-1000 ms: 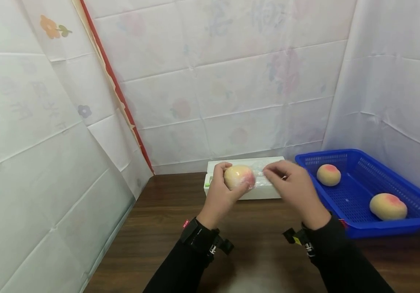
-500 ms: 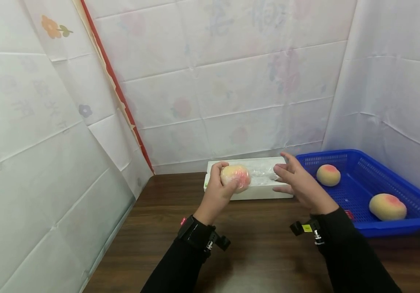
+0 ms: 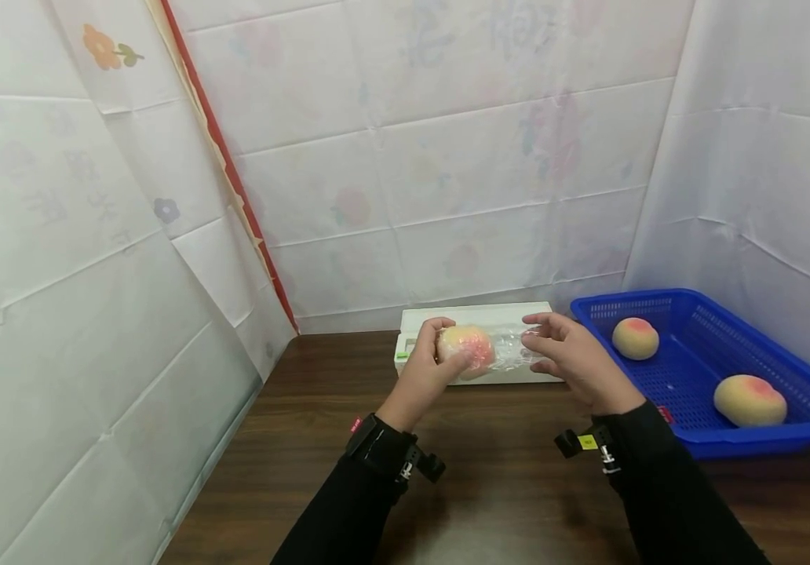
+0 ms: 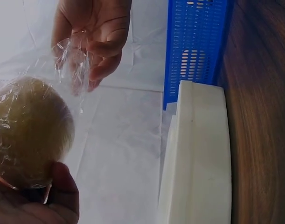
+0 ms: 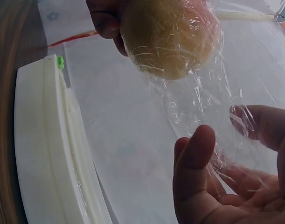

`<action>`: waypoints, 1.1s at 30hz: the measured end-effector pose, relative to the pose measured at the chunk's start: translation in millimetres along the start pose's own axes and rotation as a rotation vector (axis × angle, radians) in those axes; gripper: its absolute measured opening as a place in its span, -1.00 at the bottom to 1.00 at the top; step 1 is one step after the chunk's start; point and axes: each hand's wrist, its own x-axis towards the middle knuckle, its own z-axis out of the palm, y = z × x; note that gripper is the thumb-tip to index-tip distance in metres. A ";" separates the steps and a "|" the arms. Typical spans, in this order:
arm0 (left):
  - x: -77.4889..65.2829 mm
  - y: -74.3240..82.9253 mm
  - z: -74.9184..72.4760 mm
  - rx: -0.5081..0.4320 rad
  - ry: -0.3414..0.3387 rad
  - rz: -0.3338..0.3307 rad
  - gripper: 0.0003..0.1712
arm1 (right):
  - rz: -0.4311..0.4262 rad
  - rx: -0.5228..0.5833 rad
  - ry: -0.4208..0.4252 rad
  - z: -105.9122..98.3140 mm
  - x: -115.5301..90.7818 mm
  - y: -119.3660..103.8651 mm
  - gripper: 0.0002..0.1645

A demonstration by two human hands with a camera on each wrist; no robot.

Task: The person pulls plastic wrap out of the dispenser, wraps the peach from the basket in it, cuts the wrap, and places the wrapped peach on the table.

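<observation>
In the head view my left hand [image 3: 428,367] grips a yellow and pink peach [image 3: 467,350] wrapped in clear cling film, thumb on the near side. Loose film [image 3: 511,348] trails off the peach to the right. My right hand [image 3: 574,359] is at that loose end, its fingers spread and slightly bent, with the film against them. In the right wrist view the film [image 5: 198,98] hangs between the peach [image 5: 172,39] and the right fingers [image 5: 198,154], with a wide gap between thumb and fingers. The left wrist view shows film bunched around the peach [image 4: 32,130].
Behind the hands lies a long white box [image 3: 476,314] with a small green piece at its left end. To the right stands a blue perforated basket [image 3: 687,298] with two peaches [image 3: 635,339] in it. White sheeting surrounds the dark wood table [image 3: 320,439].
The right hand first pulled at the film end with closed fingers, then opened and moved right. Now it is back at the loose film. The left hand has kept the peach, shifting only slightly.
</observation>
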 end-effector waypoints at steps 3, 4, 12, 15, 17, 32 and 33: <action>0.2 -3.2 0.3 0.005 -0.012 -0.027 -0.28 | -0.026 -0.027 0.043 0.3 -0.3 1.3 -0.36; 0.3 -4.4 0.4 0.002 -0.017 -0.037 -0.28 | -0.037 -0.039 0.059 0.3 -0.5 1.6 -0.39; 1.7 -12.0 0.9 -0.014 -0.038 -0.064 -0.27 | -0.081 -0.107 0.143 1.0 -1.1 1.2 -0.58; 2.2 -13.9 0.6 -0.006 -0.032 -0.051 -0.28 | -0.084 -0.109 0.152 1.9 -1.8 -0.7 -0.61; 2.6 -15.0 0.5 -0.006 -0.031 -0.044 -0.28 | -0.086 -0.113 0.155 2.7 -2.8 -2.5 -0.62; 4.0 -19.4 4.3 -0.044 -0.048 -0.051 -0.29 | -0.154 -0.375 0.183 17.0 -18.8 -25.0 -0.76; 3.7 -19.1 5.1 -0.043 -0.048 -0.056 -0.31 | -0.166 -0.411 0.192 18.6 -19.8 -26.5 -0.77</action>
